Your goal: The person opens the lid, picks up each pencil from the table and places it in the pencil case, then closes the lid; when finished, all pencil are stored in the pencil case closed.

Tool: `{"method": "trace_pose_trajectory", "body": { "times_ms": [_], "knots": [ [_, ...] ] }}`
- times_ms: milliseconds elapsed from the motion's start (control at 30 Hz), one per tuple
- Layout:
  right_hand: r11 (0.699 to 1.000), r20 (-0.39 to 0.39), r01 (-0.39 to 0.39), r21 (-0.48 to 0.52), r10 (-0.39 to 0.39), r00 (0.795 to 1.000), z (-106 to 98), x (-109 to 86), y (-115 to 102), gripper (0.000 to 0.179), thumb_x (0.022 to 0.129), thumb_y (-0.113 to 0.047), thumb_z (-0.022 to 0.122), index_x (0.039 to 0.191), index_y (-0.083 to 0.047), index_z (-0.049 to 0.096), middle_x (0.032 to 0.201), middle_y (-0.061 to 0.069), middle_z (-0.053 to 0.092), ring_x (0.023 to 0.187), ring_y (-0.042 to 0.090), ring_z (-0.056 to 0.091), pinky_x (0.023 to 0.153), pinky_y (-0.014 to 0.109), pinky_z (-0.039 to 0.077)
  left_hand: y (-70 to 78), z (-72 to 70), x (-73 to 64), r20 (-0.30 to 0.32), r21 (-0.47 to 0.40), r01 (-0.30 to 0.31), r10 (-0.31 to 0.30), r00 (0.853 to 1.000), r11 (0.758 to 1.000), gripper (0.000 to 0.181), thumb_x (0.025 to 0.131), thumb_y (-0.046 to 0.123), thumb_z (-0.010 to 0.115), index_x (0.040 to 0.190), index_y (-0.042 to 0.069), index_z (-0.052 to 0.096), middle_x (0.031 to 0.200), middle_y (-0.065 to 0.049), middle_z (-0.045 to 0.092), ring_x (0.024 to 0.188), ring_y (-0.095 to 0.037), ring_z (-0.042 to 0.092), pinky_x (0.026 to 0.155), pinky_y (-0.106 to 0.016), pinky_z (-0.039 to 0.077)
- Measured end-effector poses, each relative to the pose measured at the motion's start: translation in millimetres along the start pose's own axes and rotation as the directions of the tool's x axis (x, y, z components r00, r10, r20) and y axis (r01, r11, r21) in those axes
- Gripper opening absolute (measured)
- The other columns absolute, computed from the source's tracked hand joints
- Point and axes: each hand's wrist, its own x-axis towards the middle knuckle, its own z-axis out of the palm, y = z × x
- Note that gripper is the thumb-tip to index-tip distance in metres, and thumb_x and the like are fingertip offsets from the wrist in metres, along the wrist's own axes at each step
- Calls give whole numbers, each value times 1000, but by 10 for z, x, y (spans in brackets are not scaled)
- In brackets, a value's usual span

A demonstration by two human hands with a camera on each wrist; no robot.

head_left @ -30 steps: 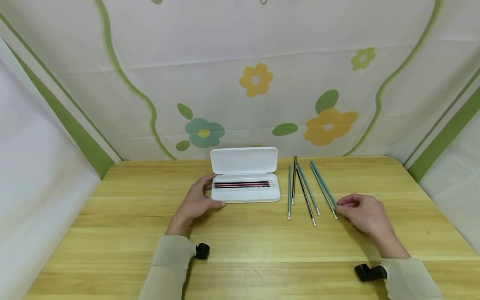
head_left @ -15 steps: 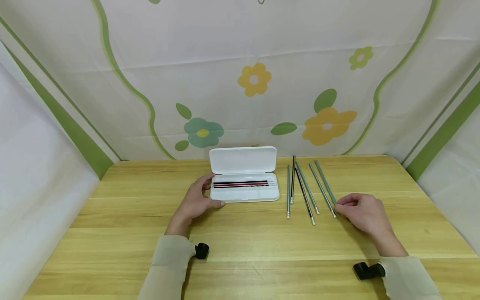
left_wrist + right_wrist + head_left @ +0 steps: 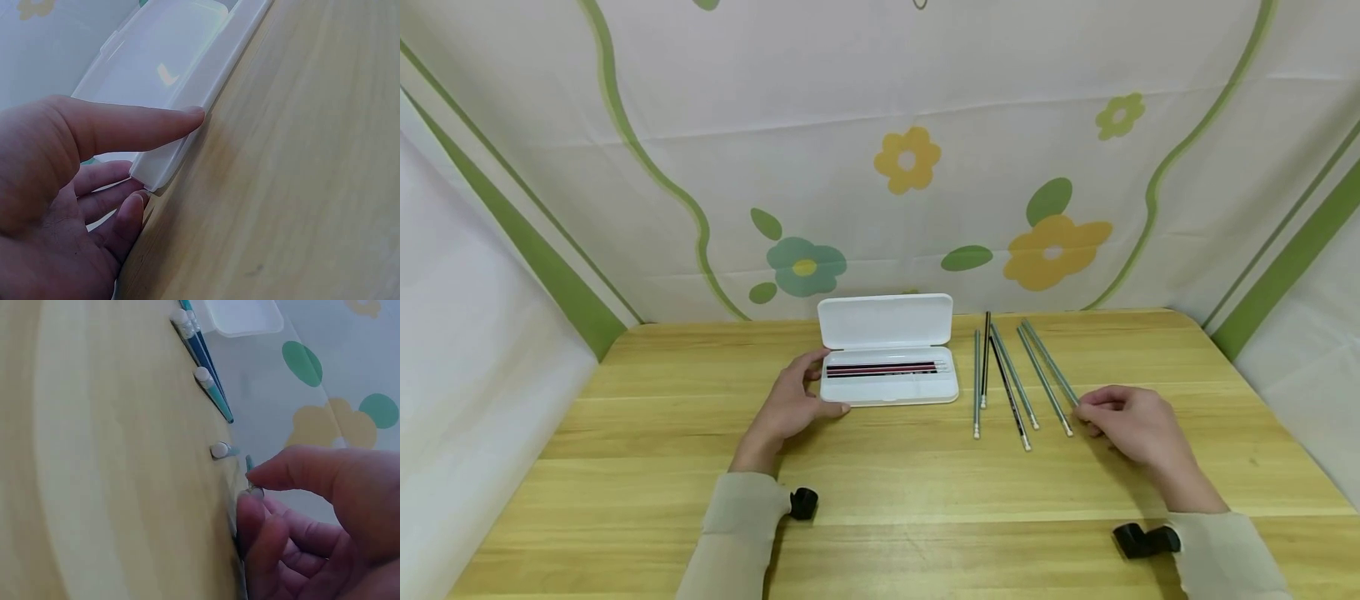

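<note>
A white pencil case (image 3: 891,390) stands with its lid (image 3: 886,322) raised; several dark and red pencils (image 3: 880,369) lie in it. My left hand (image 3: 786,404) holds the case's left end, the thumb (image 3: 156,128) along the front edge and the other fingers round the corner. My right hand (image 3: 1131,423) pinches a green pencil (image 3: 1049,360) near its eraser end between thumb and fingertips. In the right wrist view the white eraser (image 3: 254,492) shows between them. Beside it on the table lies another green pencil (image 3: 1045,382).
Between the case and my right hand lie more loose pencils: green ones (image 3: 977,383) (image 3: 1015,377) and black ones (image 3: 987,358) (image 3: 1011,396), erasers toward me. The wooden table (image 3: 917,500) ends at a flowered cloth (image 3: 850,208) behind. Black wrist cameras (image 3: 803,503) (image 3: 1144,541) sit at both sleeves.
The green pencil in my right hand first swung its far end right, away from its neighbour, then back left toward it. My right hand shifted slightly right. My left hand stays on the case.
</note>
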Motion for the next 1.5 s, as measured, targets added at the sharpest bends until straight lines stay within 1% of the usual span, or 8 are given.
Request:
{"method": "trace_pose_trajectory", "body": {
  "times_ms": [133,267,467,667,933,1167,1400,1500],
  "knots": [
    [993,38,4,116,-8,999,-33,-11,12,44,105,-31,71,129,6,68,95,2,78,78,9,71,67,30,61,10,-1,-6,0,-7,0,0,1000,1000,92,81,9,92,161,6,46,156,-20,51,133,-37,52,100,-38,47],
    [987,50,37,160,-45,998,-65,-15,9,42,105,-24,70,131,8,66,100,5,79,82,7,72,70,29,62,13,-2,-6,-3,-9,4,-4,1000,1000,92,81,8,92,161,7,47,156,-20,52,132,-37,53,98,-37,48],
    [977,42,85,198,-95,995,-103,-20,-19,41,105,-23,71,131,9,66,104,7,79,85,5,73,73,29,63,9,-4,-4,-6,-10,10,-10,1000,1000,92,81,8,92,161,7,47,153,-20,54,128,-36,54,96,-35,48],
    [974,26,132,182,-139,990,-122,-30,-65,41,106,-24,70,132,7,66,107,9,77,86,6,72,75,28,63,4,-7,-13,-7,-13,13,-14,1000,1000,92,81,8,92,160,7,47,154,-20,53,128,-36,52,95,-35,48],
    [974,36,153,167,-162,986,-138,-38,-157,44,107,-29,69,135,4,65,111,10,78,89,8,73,77,29,62,-10,-6,-8,-2,-6,1,-1,1000,1000,93,81,9,92,161,6,46,158,-19,50,133,-38,50,100,-39,47],
    [963,63,227,143,-238,969,-121,13,-448,36,107,-25,69,130,3,68,115,17,78,93,10,75,80,29,62,-7,-2,5,3,5,4,-4,1000,1000,93,81,9,92,162,6,45,159,-19,49,133,-38,49,102,-42,46],
    [948,92,312,61,-316,944,-36,87,-777,23,104,-18,72,122,-3,74,108,13,76,92,20,71,76,31,61,-1,9,8,4,-3,-11,11,1000,1000,93,80,9,92,161,6,46,158,-19,50,133,-37,48,99,-38,44],
    [933,105,357,39,-359,927,32,146,-886,17,102,-13,73,116,-4,76,104,12,76,90,22,69,72,29,59,-5,9,10,4,2,-9,9,1000,1000,94,80,9,92,161,6,45,158,-19,50,133,-37,48,100,-38,44]
  ]
}}
